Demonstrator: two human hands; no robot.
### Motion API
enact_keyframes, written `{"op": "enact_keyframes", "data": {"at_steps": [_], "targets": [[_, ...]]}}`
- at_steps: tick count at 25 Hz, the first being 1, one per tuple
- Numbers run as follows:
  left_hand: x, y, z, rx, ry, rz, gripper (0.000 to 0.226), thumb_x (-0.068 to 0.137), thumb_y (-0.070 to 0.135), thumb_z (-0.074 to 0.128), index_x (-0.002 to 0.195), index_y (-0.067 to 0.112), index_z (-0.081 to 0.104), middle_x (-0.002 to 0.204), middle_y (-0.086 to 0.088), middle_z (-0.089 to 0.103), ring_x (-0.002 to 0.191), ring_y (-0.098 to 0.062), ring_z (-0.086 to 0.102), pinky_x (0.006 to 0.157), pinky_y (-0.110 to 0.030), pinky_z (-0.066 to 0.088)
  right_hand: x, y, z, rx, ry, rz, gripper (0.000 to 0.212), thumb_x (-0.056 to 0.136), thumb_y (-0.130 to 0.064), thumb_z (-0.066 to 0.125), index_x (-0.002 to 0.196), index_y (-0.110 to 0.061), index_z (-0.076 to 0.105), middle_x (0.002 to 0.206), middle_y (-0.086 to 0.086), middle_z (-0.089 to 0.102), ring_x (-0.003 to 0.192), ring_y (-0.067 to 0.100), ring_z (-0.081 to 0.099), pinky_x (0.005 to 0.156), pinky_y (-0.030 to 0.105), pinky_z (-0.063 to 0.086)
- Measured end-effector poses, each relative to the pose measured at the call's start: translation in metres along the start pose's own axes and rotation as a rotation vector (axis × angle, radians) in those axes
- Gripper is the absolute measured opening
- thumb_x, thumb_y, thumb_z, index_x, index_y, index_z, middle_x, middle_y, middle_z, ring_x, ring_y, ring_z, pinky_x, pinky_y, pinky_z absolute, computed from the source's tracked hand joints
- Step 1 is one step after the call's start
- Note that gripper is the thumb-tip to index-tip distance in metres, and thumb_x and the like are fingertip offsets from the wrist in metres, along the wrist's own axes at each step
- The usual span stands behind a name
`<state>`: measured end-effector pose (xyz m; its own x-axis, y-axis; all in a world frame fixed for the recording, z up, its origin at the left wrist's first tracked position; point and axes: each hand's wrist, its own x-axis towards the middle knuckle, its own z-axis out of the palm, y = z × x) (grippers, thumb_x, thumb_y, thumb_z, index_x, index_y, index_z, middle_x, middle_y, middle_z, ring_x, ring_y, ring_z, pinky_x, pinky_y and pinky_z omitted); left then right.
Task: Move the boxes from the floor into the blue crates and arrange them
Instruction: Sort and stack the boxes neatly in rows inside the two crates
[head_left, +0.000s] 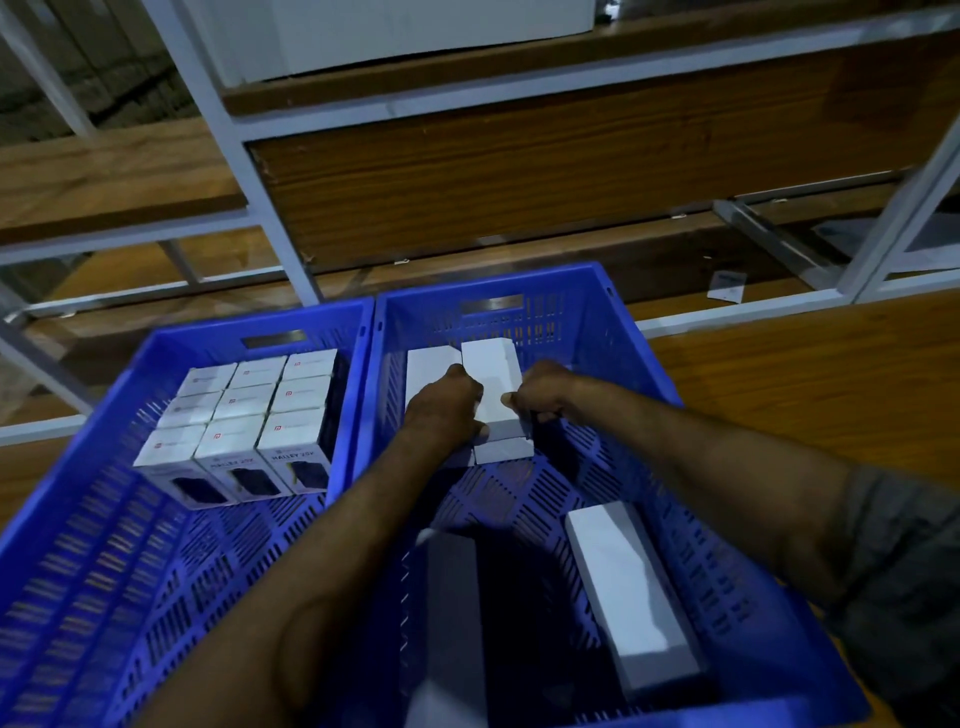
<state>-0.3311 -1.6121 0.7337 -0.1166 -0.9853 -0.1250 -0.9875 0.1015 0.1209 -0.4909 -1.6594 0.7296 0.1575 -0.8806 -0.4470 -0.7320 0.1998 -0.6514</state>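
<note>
Two blue crates stand side by side. The left crate (156, 519) holds several small white boxes (244, 421) packed upright in rows at its far end. Inside the right crate (613, 322), my left hand (447, 410) and my right hand (540, 395) grip a long white box (491, 364) from either side, near the far wall. A second white box (428, 369) lies just left of it, partly hidden by my left hand. Another long white box (623, 587) lies at the crate's near right, and a darker one (452, 597) at the near left.
A metal rack with wooden shelves (467, 182) rises right behind the crates. A large white carton (395, 31) sits on an upper shelf. A small card (727, 286) lies on the low shelf at right. Wooden floor (805, 374) shows to the right.
</note>
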Motion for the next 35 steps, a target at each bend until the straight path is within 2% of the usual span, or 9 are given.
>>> {"op": "enact_keyframes", "data": {"at_steps": [4,7,12,16,21,24,28,31,35], "targets": [[-0.001,-0.001,0.000,0.033,-0.015,-0.012,0.052,0.079,0.037,0.084,0.112,0.007,0.058,0.127,-0.012,0.051,0.104,-0.037,0.062,0.075,-0.037,0.048,-0.009,-0.001,-0.002,-0.008,-0.020,-0.005,0.034,0.096,-0.029,0.069,0.075,-0.009,0.052,0.069,0.008,0.056,0.058,0.016,0.051,0.047,0.021,0.040],[-0.007,-0.004,-0.003,0.031,-0.036,-0.005,0.068,0.074,0.046,0.086,0.125,0.012,0.056,0.135,-0.008,0.049,0.112,-0.034,0.061,0.088,-0.043,0.053,-0.016,-0.001,-0.003,0.067,-0.009,0.035,0.035,0.099,-0.036,0.063,0.098,-0.002,0.058,0.084,0.013,0.061,0.079,0.023,0.063,0.068,0.031,0.055],[-0.028,-0.001,-0.019,-0.079,-0.003,0.023,0.068,0.080,0.054,0.079,0.135,0.019,0.060,0.137,-0.005,0.051,0.117,-0.030,0.060,0.092,-0.042,0.052,-0.040,0.012,-0.015,-0.609,-0.042,0.051,0.038,0.100,-0.010,0.058,0.062,-0.010,0.062,0.057,0.008,0.064,0.058,0.018,0.053,0.065,0.021,0.054],[-0.059,0.030,-0.022,-0.080,-0.309,0.147,0.029,0.087,0.043,0.074,0.100,0.017,0.076,0.106,-0.004,0.073,0.098,-0.026,0.068,0.076,-0.033,0.052,-0.054,0.030,-0.012,-1.028,-0.381,-0.060,0.053,0.093,-0.047,0.066,0.115,0.001,0.072,0.111,0.014,0.070,0.097,0.026,0.063,0.090,0.033,0.052],[-0.088,0.065,0.007,-0.010,-0.742,0.299,0.043,0.086,0.047,0.076,0.107,0.010,0.077,0.110,-0.007,0.076,0.105,-0.026,0.069,0.093,-0.044,0.056,-0.081,0.039,-0.010,-1.052,-0.712,-0.124,0.061,0.080,-0.054,0.079,0.115,-0.005,0.070,0.102,0.001,0.069,0.091,0.019,0.063,0.083,0.034,0.055],[-0.094,0.071,0.009,0.002,-0.761,0.284,0.050,0.086,0.055,0.073,0.107,0.010,0.077,0.111,-0.006,0.075,0.098,-0.025,0.068,0.092,-0.041,0.057,-0.084,0.039,-0.012,-1.097,-0.732,-0.156,0.034,0.086,-0.038,0.079,0.103,-0.010,0.069,0.090,-0.006,0.062,0.078,0.011,0.057,0.077,0.027,0.051],[-0.101,0.070,0.009,-0.042,-0.770,0.299,0.061,0.088,0.063,0.066,0.106,0.006,0.075,0.100,-0.006,0.073,0.083,-0.019,0.060,0.084,-0.037,0.054,-0.092,0.041,-0.010,-1.146,-0.736,-0.178,0.070,0.073,-0.046,0.087,0.125,-0.008,0.060,0.124,0.001,0.060,0.105,0.018,0.056,0.090,0.031,0.051],[-0.106,0.072,0.012,-0.083,-0.773,0.302,0.061,0.090,0.064,0.062,0.101,0.005,0.072,0.089,-0.003,0.067,0.079,-0.019,0.058,0.079,-0.036,0.052,-0.097,0.042,-0.018,-1.051,-0.698,-0.186,0.047,0.076,-0.033,0.089,0.107,-0.013,0.060,0.101,-0.005,0.058,0.091,0.015,0.054,0.072,0.027,0.048],[-0.112,0.070,0.009,-0.149,-0.753,0.298,0.065,0.088,0.070,0.059,0.124,0.016,0.066,0.120,-0.001,0.069,0.104,-0.021,0.065,0.098,-0.039,0.053,-0.105,0.035,-0.040,-0.629,-0.719,-0.239,0.048,0.081,-0.026,0.086,0.117,-0.004,0.064,0.120,0.020,0.068,0.095,0.019,0.060,0.086,0.036,0.053]]}}
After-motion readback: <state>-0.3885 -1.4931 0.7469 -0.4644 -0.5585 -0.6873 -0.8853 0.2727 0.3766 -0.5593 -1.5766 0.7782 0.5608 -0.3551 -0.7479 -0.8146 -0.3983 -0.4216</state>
